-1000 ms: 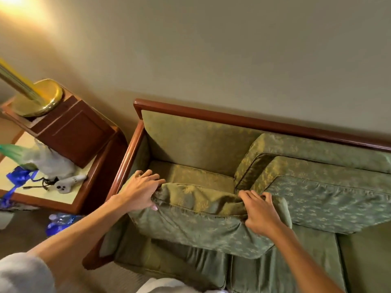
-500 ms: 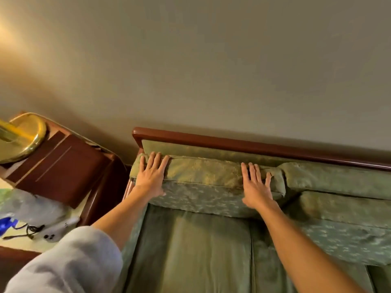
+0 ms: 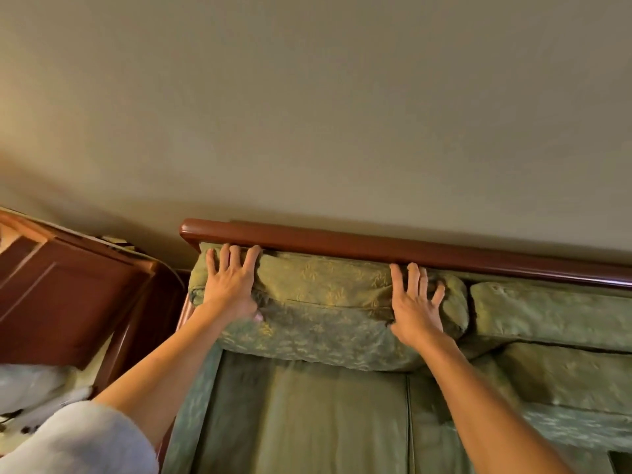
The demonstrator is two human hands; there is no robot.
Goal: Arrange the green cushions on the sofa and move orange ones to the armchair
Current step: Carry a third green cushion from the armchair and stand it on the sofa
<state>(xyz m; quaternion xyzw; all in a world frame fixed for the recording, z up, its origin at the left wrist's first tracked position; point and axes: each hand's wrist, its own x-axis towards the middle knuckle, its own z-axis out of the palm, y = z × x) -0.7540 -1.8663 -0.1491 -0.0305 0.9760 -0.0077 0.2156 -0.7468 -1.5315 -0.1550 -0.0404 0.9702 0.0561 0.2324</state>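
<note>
A green patterned back cushion [image 3: 325, 302] stands upright against the sofa's back, just under the wooden top rail [image 3: 376, 246]. My left hand [image 3: 231, 283] presses flat on its upper left corner, fingers straight and spread. My right hand [image 3: 415, 302] presses flat on its upper right part, fingers spread too. A second green back cushion [image 3: 547, 313] stands to the right of it, with another green cushion [image 3: 564, 378] lying in front of that one. The green seat cushion [image 3: 307, 422] lies below my arms. No orange cushion or armchair is in view.
A dark wooden side table [image 3: 68, 295] stands left of the sofa, close to its arm. White plastic and small items [image 3: 37, 388] lie on its lower surface. A plain beige wall [image 3: 342, 114] rises right behind the sofa.
Both hands lifted the green cushion from the seat, stood it against the sofa back, and now press it higher up under the rail. The view has tilted upward.
</note>
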